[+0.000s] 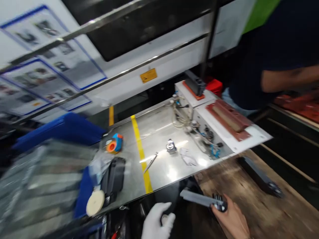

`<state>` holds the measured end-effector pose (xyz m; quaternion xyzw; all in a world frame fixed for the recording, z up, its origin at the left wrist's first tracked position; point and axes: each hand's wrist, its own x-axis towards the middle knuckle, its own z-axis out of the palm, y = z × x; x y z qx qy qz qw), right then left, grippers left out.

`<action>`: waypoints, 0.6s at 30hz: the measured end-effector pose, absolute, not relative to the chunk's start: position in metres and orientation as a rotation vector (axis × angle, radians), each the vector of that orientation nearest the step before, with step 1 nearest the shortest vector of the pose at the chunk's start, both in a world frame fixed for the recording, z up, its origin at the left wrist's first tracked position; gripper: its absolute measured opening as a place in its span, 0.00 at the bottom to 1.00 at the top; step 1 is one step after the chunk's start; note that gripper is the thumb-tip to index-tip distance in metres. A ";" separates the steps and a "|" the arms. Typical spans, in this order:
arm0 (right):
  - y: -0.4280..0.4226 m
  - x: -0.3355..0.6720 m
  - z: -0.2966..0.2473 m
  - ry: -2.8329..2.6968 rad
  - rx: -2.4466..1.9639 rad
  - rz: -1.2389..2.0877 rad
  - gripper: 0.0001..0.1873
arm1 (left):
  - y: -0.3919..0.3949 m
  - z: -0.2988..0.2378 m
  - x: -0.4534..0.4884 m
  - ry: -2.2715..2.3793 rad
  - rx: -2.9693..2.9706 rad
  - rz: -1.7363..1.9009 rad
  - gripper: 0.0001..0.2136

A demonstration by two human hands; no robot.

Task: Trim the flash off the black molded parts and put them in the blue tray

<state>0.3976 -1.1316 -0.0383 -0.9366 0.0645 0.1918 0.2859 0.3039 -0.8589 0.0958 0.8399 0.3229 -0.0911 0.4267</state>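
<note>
Bottom edge: white-gloved left hand (157, 221), fingers curled around something small and pale; can't make out what, too blurred. Bare right hand (230, 217) just beside it, closed on the dark end of a flat grey metal bar (199, 199).

Bar's long axis runs roughly left-right, tilted slightly up to the left. Free end points toward the gloved hand's side and sits over the dark gap below the edge of the shiny steel surface (159, 132). Right hand owns the bar; left hand is near its free end, not touching it.

Further out, on the steel surface:
- yellow tape stripe (142, 156) running front to back
- small metal tweezers-like tool (151, 162) just right of the stripe
- small round metal fitting (171, 146)
- orange-and-blue tape measure (114, 143) left of the stripe
- black moulded part (113, 177) with a white disc (95, 202) at its near end

White fixture box with a reddish-brown rectangular frame (228, 121) sits at the surface's right end. Another person's bare forearm (289, 79) reaches in at upper right, well apart from both hands.
</note>
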 end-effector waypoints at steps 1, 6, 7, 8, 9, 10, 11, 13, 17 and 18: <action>-1.107 0.393 -0.026 0.003 -2.470 0.557 0.35 | -0.869 0.094 0.311 0.673 2.215 -0.355 0.23; -0.986 0.402 0.026 -0.850 -2.119 0.776 0.35 | -0.856 0.104 0.315 1.011 2.333 -0.955 0.26; -0.963 0.414 0.030 -0.967 -2.055 0.822 0.32 | -0.845 0.110 0.304 1.129 2.237 -0.866 0.21; -0.940 0.428 0.031 -1.057 -2.010 0.863 0.26 | -0.833 0.116 0.291 1.217 2.116 -0.718 0.19; -0.917 0.446 0.030 -1.115 -1.996 0.889 0.17 | -0.822 0.122 0.275 1.274 1.981 -0.547 0.19; -0.894 0.464 0.026 -1.147 -2.024 0.879 0.12 | -0.813 0.129 0.260 1.309 1.844 -0.394 0.19; -0.874 0.481 0.021 -1.166 -2.067 0.858 0.11 | -0.807 0.136 0.246 1.333 1.726 -0.273 0.19; -0.840 0.509 0.009 -1.181 -2.163 0.776 0.10 | -0.801 0.151 0.226 1.357 1.568 -0.093 0.19; -0.806 0.529 -0.012 -1.212 -2.236 0.640 0.12 | -0.803 0.179 0.211 1.382 1.453 0.134 0.24; -0.804 0.528 -0.015 -1.200 -2.249 0.610 0.15 | -0.804 0.184 0.209 1.379 1.433 0.184 0.25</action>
